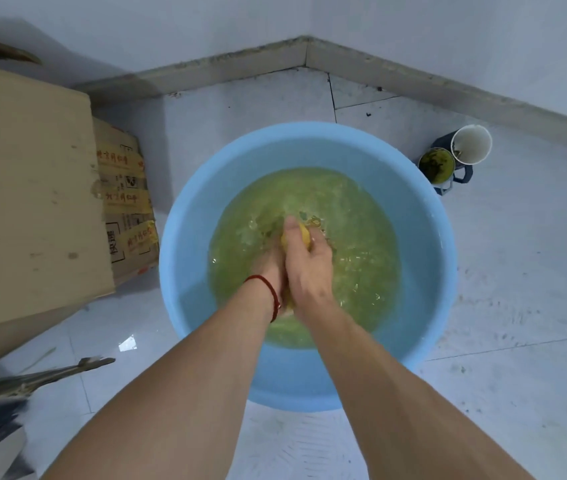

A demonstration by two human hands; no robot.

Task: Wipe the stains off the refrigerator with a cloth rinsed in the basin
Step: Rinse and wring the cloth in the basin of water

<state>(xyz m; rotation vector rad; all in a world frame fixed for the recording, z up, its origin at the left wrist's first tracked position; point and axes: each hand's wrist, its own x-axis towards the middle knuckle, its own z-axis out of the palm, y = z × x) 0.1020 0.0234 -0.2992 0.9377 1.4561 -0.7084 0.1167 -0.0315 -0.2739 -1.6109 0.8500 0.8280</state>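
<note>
A light blue plastic basin (192,216) stands on the tiled floor, holding greenish cloudy water. Both my hands are together over the water at its middle. My right hand (306,261) lies on top and grips a bunched yellow cloth (304,237), of which only a small part shows past the fingers. My left hand (270,268), with a red string on the wrist, is pressed against the right one from the left and is mostly hidden, its fingers round the same cloth. The refrigerator is out of sight.
A large cardboard box (22,188) stands left of the basin, with a smaller taped box (126,199) beside it. A white cup (471,144) and a green-stained cup (436,166) sit at the basin's right. The corner walls are behind. A metal tool (50,375) lies at lower left.
</note>
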